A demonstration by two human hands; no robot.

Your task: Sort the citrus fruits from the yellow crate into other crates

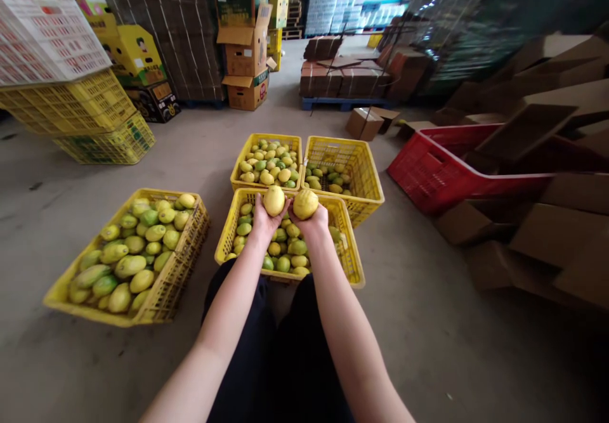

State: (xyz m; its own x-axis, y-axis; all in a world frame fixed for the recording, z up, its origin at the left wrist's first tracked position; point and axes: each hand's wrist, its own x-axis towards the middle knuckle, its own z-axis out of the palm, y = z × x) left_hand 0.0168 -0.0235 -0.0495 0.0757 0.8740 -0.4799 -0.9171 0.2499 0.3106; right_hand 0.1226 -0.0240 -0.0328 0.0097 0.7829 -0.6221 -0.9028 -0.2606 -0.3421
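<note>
Over the near yellow crate (352,255), my left hand (265,221) cups a yellow lemon (274,200) from below. Beside it my right hand (314,220) holds another lemon (305,204), which has a streaked, marked skin. The two hands are side by side, almost touching. Green and yellow lemons (297,247) lie beneath them in the near crate, partly hidden by my forearms. Just behind stand two more yellow crates: the left one (234,174) is well filled with lemons, and the right one (366,185) has a lower layer of greener ones.
A heaped yellow crate of lemons (130,264) stands on the floor to the left. At right are a red crate (419,172) and piled cardboard boxes (561,233). Stacked crates (71,103) rise at far left. Bundled cardboard (342,80) sits on a blue pallet (328,103) further back.
</note>
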